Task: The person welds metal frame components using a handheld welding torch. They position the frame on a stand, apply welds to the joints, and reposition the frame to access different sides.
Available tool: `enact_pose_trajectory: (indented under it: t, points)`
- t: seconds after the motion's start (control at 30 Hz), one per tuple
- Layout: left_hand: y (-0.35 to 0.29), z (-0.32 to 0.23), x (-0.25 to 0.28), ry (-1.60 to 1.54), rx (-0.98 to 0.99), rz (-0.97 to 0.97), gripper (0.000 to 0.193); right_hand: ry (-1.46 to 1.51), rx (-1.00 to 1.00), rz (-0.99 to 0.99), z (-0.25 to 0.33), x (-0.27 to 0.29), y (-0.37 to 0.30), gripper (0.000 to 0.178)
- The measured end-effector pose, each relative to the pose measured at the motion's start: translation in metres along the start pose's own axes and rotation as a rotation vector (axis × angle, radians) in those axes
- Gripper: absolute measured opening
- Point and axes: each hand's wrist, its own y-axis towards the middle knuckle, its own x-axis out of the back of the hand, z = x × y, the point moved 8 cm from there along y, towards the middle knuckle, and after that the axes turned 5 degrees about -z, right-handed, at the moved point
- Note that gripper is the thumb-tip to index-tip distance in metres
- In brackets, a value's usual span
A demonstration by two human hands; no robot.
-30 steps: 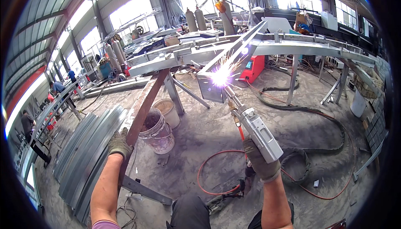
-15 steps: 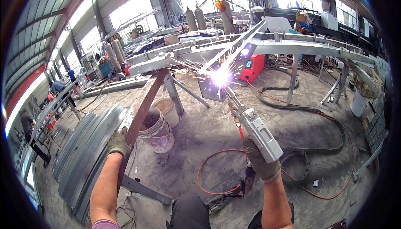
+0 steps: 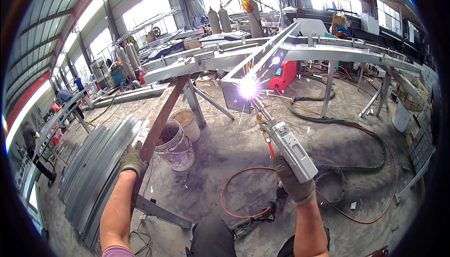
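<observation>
My right hand (image 3: 294, 182), in a grey-green glove, is closed round the grip of a silver-grey welding gun (image 3: 294, 151). The gun slants up and to the left, its nozzle at a bright white-violet arc (image 3: 249, 88) that throws short sparks. Glare hides the exact contact point on the end of a silver rectangular metal tube (image 3: 233, 94), which stretches away from me across a frame. On the left, my gloved left hand (image 3: 133, 160) grips the edge of a rust-brown steel beam (image 3: 162, 117), its fingers bent over the top.
Two buckets (image 3: 175, 151) stand beside the beam, and long metal profiles (image 3: 101, 163) are stacked at left. A red machine (image 3: 284, 75) sits behind the tube. Red hose (image 3: 224, 189) and thick black cable (image 3: 349, 123) loop over the floor. Gas cylinders (image 3: 214, 21) stand farther back.
The spray of sparks has shrunk, and more of the tube's end shows. The welding gun and both hands have hardly moved.
</observation>
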Motion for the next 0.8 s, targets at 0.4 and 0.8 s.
enact_pose_trajectory:
  t: [0.4, 0.8]
  points:
    - [-0.0023, 0.0007, 0.0034, -0.008, 0.005, 0.001, 0.104, -0.097, 0.045, 0.006, 0.0007, -0.0022, -0.0014, 0.022]
    - [-0.0004, 0.0008, 0.0011, -0.003, 0.0, -0.001, 0.104, -0.122, 0.06, 0.021, -0.0016, -0.0003, -0.0076, 0.024]
